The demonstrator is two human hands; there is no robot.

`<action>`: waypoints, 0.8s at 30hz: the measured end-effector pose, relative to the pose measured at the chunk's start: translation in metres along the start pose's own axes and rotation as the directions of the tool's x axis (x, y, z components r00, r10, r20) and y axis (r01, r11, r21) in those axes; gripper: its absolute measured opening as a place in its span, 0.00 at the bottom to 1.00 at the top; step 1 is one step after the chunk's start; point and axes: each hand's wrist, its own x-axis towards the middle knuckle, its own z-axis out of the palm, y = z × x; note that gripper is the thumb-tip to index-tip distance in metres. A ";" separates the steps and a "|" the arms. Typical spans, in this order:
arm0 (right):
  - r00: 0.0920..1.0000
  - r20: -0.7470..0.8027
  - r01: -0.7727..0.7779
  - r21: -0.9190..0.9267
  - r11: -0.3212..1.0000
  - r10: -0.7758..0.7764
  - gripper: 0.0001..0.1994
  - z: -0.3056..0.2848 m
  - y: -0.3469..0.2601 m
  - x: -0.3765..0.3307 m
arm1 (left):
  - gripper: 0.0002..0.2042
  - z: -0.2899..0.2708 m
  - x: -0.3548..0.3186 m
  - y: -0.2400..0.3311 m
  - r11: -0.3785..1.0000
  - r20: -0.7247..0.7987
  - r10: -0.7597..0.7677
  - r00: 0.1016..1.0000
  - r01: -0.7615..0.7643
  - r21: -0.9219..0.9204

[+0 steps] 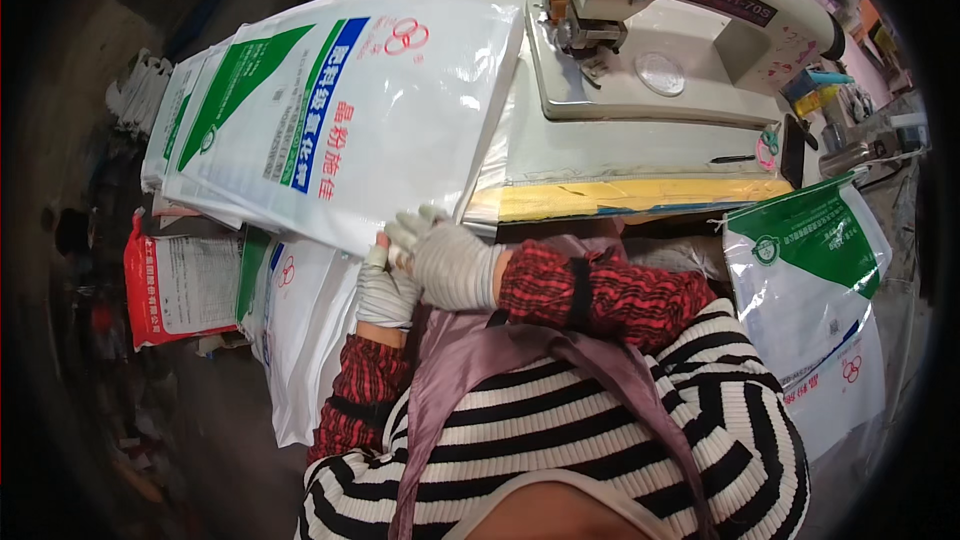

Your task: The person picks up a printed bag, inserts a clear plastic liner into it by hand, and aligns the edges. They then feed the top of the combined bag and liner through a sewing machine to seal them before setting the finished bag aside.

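Dark floor; white sewing machine on work table; daylight.

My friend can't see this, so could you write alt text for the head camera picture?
Two gloved hands, left hand and right hand, meet at the near edge of a large white woven sack with green and blue panels, lying on a table beside a white sewing machine. More such sacks hang at the right and left.
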 end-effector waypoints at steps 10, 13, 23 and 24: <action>0.603 -0.494 -0.368 0.524 0.768 0.626 0.17 -0.055 0.121 -0.026 | 0.22 -0.014 -0.099 0.021 0.759 -0.438 0.389 0.811 -0.013 0.651; 0.640 -0.235 -0.559 0.510 0.654 0.731 0.18 -0.027 0.157 -0.018 | 0.24 -0.025 -0.111 0.013 0.771 -0.479 0.468 0.743 -0.078 0.632; 0.720 0.009 -0.651 0.356 0.670 0.694 0.18 -0.025 0.140 -0.047 | 0.27 -0.058 -0.123 0.016 0.686 -0.551 0.512 0.659 0.073 0.724; 0.722 -0.091 -0.604 0.399 0.690 0.686 0.17 -0.030 0.135 -0.053 | 0.27 -0.065 -0.126 0.015 0.668 -0.547 0.526 0.651 0.082 0.740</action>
